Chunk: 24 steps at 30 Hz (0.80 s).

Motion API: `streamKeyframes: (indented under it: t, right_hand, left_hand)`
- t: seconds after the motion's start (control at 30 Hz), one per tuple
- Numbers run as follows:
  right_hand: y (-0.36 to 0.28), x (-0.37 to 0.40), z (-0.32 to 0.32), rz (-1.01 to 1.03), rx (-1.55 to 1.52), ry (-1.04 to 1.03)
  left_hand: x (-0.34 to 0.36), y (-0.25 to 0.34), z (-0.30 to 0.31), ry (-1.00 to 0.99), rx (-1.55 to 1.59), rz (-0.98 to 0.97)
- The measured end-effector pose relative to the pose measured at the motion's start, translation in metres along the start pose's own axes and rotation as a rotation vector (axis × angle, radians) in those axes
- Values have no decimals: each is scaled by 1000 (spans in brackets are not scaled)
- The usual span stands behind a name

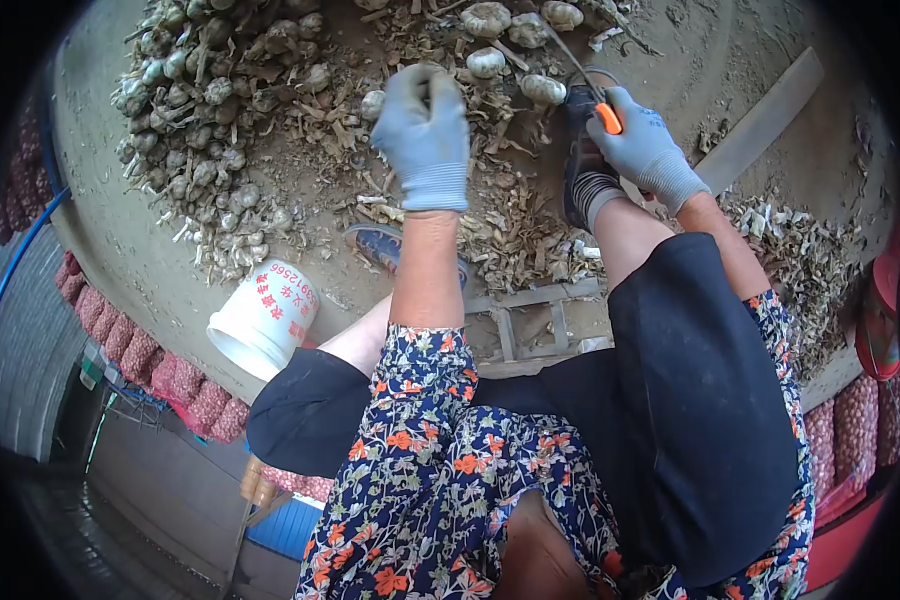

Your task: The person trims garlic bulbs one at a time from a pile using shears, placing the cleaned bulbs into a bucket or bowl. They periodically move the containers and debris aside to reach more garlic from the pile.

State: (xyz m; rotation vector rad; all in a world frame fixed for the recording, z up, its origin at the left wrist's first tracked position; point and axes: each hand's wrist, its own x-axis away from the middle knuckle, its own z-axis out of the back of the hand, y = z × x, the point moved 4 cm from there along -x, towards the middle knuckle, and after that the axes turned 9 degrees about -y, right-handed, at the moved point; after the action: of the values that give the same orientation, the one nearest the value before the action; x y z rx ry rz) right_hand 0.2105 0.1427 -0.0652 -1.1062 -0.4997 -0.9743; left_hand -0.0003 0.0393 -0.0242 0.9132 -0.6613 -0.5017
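head view: nearest, a white bucket sits at left, and a low wooden frame lies between the person's legs, with dry husks strewn beyond it. farther out, the gloved left hand hangs over the husks, its fingers curled toward the thumb; whether they pinch anything, i cannot tell. one garlic bulb lies just beside it, on its left. the gloved right hand has its fingers wrapped round an orange-handled blade, whose long axis slants far and left, its tip close to the bulbs. a second pale bulb lies between the hands, nearer the right one, to the left of its fingers. a shoe is right beside that hand, crowding its near-left side, and a plank edges the right; barer ground opens beyond. at far left, a thick garlic heap bounds the left hand's room.
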Motion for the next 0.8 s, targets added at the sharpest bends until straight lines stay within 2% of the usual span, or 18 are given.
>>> streamKeyframes:
  t: [0.07, 0.1, 0.2, 0.3, 0.33, 0.4, 0.43, 0.5, 0.6, 0.63, 0.7, 0.8]
  right_hand:
    - [3, -1, 4, 3, -49, 40]
    - [3, -1, 7, 4, -82, 50]
    - [6, -4, 9, 12, -66, 84]
    - [0, 3, 10, -12, -43, -47]
    - [4, 4, 9, -18, -49, -41]
    - [9, 6, 6, 24, 105, -14]
    - [11, 8, 7, 21, 104, -14]
    - [12, 17, 7, 46, 225, -54]
    - [15, 22, 3, 120, 328, -70]
    - [14, 22, 1, 119, 327, -72]
    - [5, 25, 2, 240, 331, 21]
    - [-13, 27, 11, 268, 369, 81]
  left_hand:
    - [2, 20, -36, -325, -290, 118]
    - [-2, 16, -57, -300, -674, -103]
    - [-7, -18, -103, -584, -835, 242]
    - [-15, -46, -96, -555, -528, 173]
    - [-16, -61, -93, -617, -316, 182]
    - [-5, -72, -84, -622, 232, 331]
    - [-2, -72, -79, -625, 233, 332]
    - [6, -71, -67, -558, 564, 268]
    - [11, -68, -53, -542, 617, 214]
    - [11, -63, -51, -567, 606, 132]
    - [11, -55, -46, -568, 614, 138]
    - [10, -26, -34, -538, 649, 103]
